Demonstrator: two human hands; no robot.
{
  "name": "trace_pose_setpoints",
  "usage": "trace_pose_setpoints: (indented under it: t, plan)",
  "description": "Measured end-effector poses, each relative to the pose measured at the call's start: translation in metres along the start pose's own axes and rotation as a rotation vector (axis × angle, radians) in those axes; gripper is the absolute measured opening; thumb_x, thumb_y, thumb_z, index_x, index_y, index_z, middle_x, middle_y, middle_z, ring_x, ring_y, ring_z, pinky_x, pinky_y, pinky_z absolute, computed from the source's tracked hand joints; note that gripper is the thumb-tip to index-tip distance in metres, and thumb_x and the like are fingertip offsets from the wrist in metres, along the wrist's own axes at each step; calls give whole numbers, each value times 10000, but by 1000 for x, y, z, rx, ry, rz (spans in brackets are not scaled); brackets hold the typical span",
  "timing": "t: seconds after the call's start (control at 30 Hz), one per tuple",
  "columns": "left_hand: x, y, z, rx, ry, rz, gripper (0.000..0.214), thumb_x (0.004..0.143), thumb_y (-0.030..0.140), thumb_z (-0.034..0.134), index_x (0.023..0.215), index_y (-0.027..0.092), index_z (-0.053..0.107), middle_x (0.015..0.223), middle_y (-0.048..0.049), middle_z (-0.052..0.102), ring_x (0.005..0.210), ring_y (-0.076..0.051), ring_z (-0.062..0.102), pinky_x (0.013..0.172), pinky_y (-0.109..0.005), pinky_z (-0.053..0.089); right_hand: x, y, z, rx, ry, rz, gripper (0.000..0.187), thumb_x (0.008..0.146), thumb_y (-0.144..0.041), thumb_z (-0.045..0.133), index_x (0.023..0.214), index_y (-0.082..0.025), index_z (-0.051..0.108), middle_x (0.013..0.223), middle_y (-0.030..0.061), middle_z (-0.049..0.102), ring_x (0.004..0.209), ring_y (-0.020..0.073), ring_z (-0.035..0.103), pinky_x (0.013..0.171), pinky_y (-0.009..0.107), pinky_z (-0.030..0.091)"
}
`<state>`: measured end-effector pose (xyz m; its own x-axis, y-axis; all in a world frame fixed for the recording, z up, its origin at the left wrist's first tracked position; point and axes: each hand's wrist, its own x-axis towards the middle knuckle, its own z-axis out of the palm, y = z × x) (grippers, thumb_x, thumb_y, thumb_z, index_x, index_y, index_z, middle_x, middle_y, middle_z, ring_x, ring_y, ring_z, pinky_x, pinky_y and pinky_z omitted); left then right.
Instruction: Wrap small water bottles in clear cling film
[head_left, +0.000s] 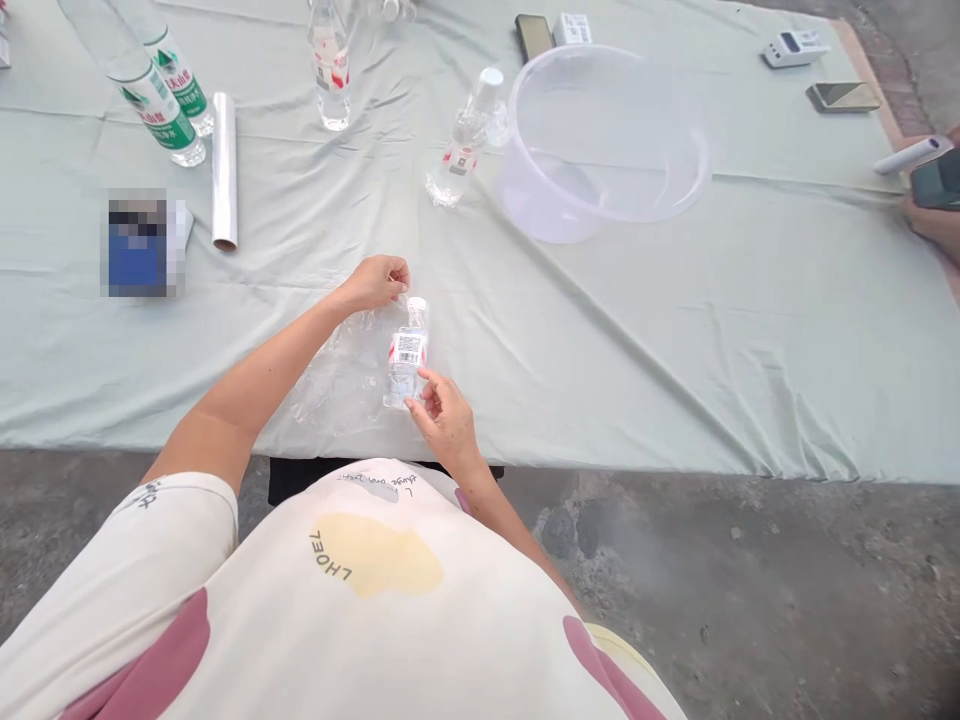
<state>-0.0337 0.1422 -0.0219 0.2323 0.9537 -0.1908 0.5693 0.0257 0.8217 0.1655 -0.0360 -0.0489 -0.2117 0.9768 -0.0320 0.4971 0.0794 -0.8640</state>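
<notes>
L hand (382, 283) is pinching, thumb + index closed at what looks like the edge of the clear plastic film (330, 385), just beside the cap of the small water bottle (407, 352). R hand (446, 415) is resting at the bottle's lower RH side, fingers loosely spread, thumb + index touching it, not wrapping around. Bottle's sitting nr the front edge of the bench (750, 340), by the RH side of the film, cap pointing away from the person, barcode side of label showing; can't tell if standing or lying. Film's lying crumpled under L forearm, partly hard to see vs the pale green cloth. Farther L, cling film roll (225, 175) is lying lengthwise, 2 tall green-label water bottles (169, 110) are standing behind it, and a pixelated blue item (139, 250) is sitting in front, ID n/a. Up ctr, a red-label bottle (330, 75) is standing; another capped bottle (457, 150) is sitting just beside the translucent basin (532, 200). Dark phone (534, 38) + white box (574, 29) are lying behind basin. Far R, another person's hand (930, 228) is showing under a dark object, partly out of frame.
</notes>
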Motion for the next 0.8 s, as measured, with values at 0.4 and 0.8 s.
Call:
trace_pose_setpoints:
  t: [0.4,0.8]
  plan:
    - [-35,-30,-42,367,249,-85,259,794,65,501,967,181,655,1011,-98,633,864,-230,580,736,-340,424,-7,-40,12,-336,-581,-481,373,972,-442,513,1240,-233,666,794,42,686,649,147,597,544,252,410]
    - [-156,2,66,150,430,119,322,893,114,491,1200,185,560,1243,-109,583,1168,-224,573,969,-372,500,52,-2,9,250,-38,228,471,885,-497,562,1262,-216,550,1069,58,637,780,143,642,657,291,536]
